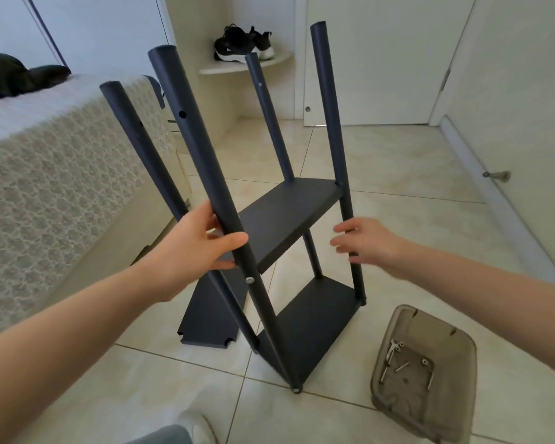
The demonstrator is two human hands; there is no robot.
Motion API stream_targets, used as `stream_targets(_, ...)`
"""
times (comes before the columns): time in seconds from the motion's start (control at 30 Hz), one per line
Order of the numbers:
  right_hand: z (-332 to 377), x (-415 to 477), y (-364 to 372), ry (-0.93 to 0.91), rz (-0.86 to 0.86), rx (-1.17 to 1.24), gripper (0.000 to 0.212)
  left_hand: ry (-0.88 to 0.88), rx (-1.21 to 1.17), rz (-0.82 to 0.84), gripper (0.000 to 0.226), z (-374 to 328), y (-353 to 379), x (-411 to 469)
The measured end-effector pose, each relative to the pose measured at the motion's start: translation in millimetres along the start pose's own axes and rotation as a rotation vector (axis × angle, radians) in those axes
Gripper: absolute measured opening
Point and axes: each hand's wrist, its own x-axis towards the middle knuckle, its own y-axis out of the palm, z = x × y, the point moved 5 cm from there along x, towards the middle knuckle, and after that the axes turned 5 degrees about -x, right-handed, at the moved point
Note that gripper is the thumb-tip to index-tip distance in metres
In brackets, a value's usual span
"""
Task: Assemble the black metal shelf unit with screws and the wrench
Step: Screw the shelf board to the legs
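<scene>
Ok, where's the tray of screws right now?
Head view, lower right: the tray sits on the tiled floor, just right of the shelf unit.

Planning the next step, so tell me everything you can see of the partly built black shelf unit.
The shelf unit is matt black metal: four round posts joined by two flat shelves in their lower half, silver screw heads at some joints. Above, the posts are bare, with empty holes. It stands on the tiled floor. The left hand grips the nearest post; the right hand, blurred, touches or nears the right post.
</scene>
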Motion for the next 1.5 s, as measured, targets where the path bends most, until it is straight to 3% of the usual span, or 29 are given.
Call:
stream_targets(0.1,5,12,-37,0.001,-0.175,0.095,0.027,-0.001,0.012,0.043,0.025,-1,2,-4)
stream_targets(0.23,12,19,-59,-0.027,-0.321,0.015,0.043,0.016,0.058,0.073,0.025,-1,6,-8)
stream_targets(0.37,22,19,-59,-0.098,-0.305,-0.067,0.053,0.03,0.086,0.112,0.023,0,8,-11)
stream_targets(0.73,22,22,-71,-0.112,-0.337,-0.043,0.042,0.085,0.15,0.15,0.024,-9,18,-12)
stream_targets(1.07,-8,-2,-93,-0.071,-0.419,0.009,0.039,0.142,0.043,-0.075,0.03,-14,15,11)
stream_targets(1.17,-13,-15,-97,-0.1,-0.423,-0.095,0.037,0.135,0.048,-0.134,0.037,-10,13,20)
stream_targets(1.27,-11,-29,-95,-0.142,-0.422,-0.236,0.038,0.129,0.043,-0.189,0.028,-5,5,31)
stream_targets(1.5,-9,-55,-72,-0.165,-0.362,-0.327,0.042,0.107,0.113,-0.282,0.03,13,-13,49)
